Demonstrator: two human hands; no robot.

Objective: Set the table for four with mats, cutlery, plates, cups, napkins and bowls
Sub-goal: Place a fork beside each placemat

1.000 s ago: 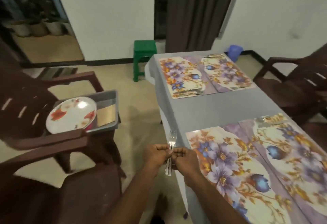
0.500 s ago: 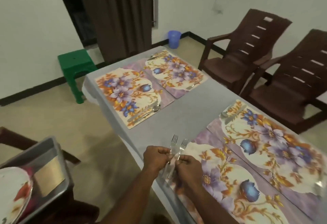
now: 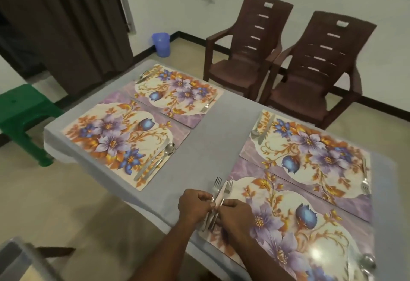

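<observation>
— What do we have in our grip at the lower centre of the frame?

— Our left hand (image 3: 195, 205) and right hand (image 3: 235, 214) both curl their fingers round thin, shiny metal forks (image 3: 218, 194), tines pointing up the frame, over the near left edge of the closest mat (image 3: 288, 221).

— And the surface?

— The desk (image 3: 213, 130) wears a smooth grey cloth with four glossy rectangular floral mats. The upper-left mat (image 3: 124, 138) carries a knife and spoon (image 3: 169, 148).

— The room?

— We see two brown slatted plastic chairs (image 3: 288, 63) at upper right, a green stool (image 3: 20, 112) at left, a dark curtain (image 3: 66, 25) and white walls.
</observation>
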